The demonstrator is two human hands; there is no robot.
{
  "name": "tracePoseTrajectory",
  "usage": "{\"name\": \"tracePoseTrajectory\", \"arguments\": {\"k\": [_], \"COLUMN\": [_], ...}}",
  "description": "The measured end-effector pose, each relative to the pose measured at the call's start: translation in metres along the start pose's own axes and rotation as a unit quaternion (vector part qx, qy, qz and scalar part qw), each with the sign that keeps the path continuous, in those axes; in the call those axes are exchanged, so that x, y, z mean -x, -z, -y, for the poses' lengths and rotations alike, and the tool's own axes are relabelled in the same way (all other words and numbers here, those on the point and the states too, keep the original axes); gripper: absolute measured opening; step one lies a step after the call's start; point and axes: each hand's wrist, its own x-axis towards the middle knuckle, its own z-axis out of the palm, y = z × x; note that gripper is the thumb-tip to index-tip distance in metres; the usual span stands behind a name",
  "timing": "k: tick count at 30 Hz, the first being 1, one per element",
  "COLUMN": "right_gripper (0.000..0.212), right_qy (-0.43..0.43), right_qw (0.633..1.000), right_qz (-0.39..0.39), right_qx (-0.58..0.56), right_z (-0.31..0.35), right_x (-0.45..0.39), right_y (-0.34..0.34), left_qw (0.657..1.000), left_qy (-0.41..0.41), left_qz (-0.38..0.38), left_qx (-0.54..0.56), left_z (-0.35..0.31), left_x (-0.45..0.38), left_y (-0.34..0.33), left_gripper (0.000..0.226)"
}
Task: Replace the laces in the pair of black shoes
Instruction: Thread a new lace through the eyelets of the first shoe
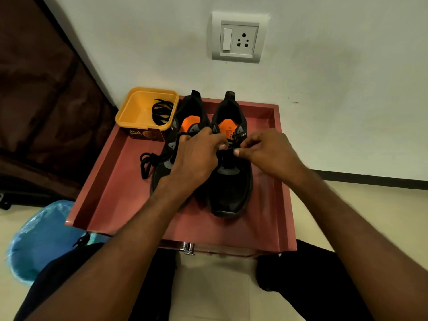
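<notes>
Two black shoes with orange insoles stand side by side on a reddish tray-like table top [108, 193], toes toward me. My left hand [196, 158] and my right hand [266, 151] meet over the right shoe [231, 195] at its upper eyelets, each pinching the black lace there. The lace between my fingers is mostly hidden. The left shoe [190, 112] is partly covered by my left hand. A loose black lace [148, 163] lies on the top beside the left shoe. Another black lace [162, 111] is coiled inside a yellow tub [136, 112].
The yellow tub stands at the top's back left corner against the white wall, which bears a switch and socket plate [239, 38]. A blue plastic bag [44, 239] lies on the floor at left. A dark brown curtain [41, 100] hangs at far left. My knees flank the table's front.
</notes>
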Motion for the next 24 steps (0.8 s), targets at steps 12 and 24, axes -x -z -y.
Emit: {"name": "tracePoseTrajectory", "arguments": {"k": [12, 24], "right_gripper": [0.016, 0.003], "right_qy": [-0.071, -0.097], "right_qw": [0.923, 0.953], "right_qz": [-0.36, -0.232], "right_qx": [-0.116, -0.171], "right_z": [-0.018, -0.016], "right_x": [-0.007, -0.006], "right_y": [0.03, 0.026], "left_qw": [1.0, 1.0], "left_qy": [-0.01, -0.008], "left_qz": [0.001, -0.001], "left_qx": [0.009, -0.001], "left_z": [0.003, 0.0], "left_x": [0.0, 0.003], "left_y": [0.0, 0.001], "left_gripper": [0.024, 0.027]}}
